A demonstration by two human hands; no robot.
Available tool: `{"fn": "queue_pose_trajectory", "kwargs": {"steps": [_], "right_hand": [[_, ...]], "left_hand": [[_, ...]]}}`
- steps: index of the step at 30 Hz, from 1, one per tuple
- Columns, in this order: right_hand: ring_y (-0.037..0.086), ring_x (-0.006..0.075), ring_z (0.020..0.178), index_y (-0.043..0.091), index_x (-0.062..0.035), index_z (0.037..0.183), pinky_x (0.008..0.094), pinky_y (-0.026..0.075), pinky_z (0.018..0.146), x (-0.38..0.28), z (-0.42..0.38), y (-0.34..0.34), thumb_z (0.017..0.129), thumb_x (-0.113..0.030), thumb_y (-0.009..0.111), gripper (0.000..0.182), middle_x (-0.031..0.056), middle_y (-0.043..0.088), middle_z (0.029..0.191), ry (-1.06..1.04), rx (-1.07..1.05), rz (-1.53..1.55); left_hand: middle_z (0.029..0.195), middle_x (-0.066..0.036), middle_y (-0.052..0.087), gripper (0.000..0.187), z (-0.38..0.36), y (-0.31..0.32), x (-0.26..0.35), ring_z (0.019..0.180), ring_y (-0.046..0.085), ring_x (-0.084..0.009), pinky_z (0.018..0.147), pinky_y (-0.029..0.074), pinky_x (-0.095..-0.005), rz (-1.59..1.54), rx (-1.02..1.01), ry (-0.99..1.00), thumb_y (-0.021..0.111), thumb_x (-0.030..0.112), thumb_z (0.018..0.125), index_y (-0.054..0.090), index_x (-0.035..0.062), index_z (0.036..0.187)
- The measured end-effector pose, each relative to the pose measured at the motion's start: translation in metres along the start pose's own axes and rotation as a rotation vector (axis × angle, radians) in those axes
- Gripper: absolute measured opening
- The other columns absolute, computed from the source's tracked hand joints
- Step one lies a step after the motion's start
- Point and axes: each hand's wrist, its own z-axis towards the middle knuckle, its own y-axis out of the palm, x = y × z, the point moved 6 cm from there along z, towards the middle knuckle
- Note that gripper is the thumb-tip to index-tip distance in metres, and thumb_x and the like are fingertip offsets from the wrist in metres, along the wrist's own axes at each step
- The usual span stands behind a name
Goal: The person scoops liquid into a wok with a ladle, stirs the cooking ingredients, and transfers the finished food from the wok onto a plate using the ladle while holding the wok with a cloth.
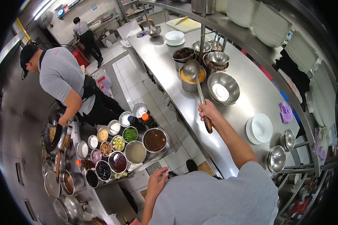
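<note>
A long-handled metal ladle [192, 68] is in my right hand [207, 111], whose fingers wrap round its handle near the wooden end. The ladle's bowl is over a steel pot of orange-yellow liquid [189, 85], on the steel counter. Close by are a pot of dark food [183, 53], a large steel bowl [223, 87] and a smaller steel bowl [218, 57] over a container of brown food. My left hand [159, 181] hangs near my body with its fingers apart, holding nothing.
White bowls [261, 128] and steel bowls [277, 159] sit on the counter [165, 62] at right, near a purple cloth [285, 112]. An overhead shelf [236, 23] runs above. At left, a co-worker [62, 75] stands by a wok [53, 133] and several ingredient containers [136, 152]. Another person [85, 35] is behind.
</note>
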Motion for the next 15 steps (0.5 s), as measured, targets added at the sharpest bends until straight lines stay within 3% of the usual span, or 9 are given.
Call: {"fn": "queue_pose_trajectory", "kwargs": {"steps": [8,15], "right_hand": [[0.046,0.0056,0.051,0.037,-0.0094,0.097,0.0248,0.039,0.042,-0.0036,0.0041,0.0016,0.092,-0.014,0.054,0.018,-0.0003,0.046,0.073,0.023,-0.015,-0.026],[0.042,0.0045,0.048,0.038,-0.0097,0.093,0.0237,0.037,0.041,-0.0101,0.0073,-0.0018,0.094,-0.011,0.053,0.016,-0.0006,0.047,0.072,0.093,-0.077,0.211]], "left_hand": [[0.101,-0.013,0.066,0.025,-0.0006,-0.0062,-0.0052,0.090,0.066,-0.0221,0.077,0.053,-0.0304,-0.036,0.028,0.007,0.062,0.011,0.090,0.064,0.0038,0.114],[0.100,-0.012,0.066,0.025,0.0019,-0.0100,-0.0045,0.089,0.066,-0.0219,0.077,0.052,-0.0305,-0.038,0.023,0.015,0.063,0.012,0.090,0.064,0.0040,0.114]]}}
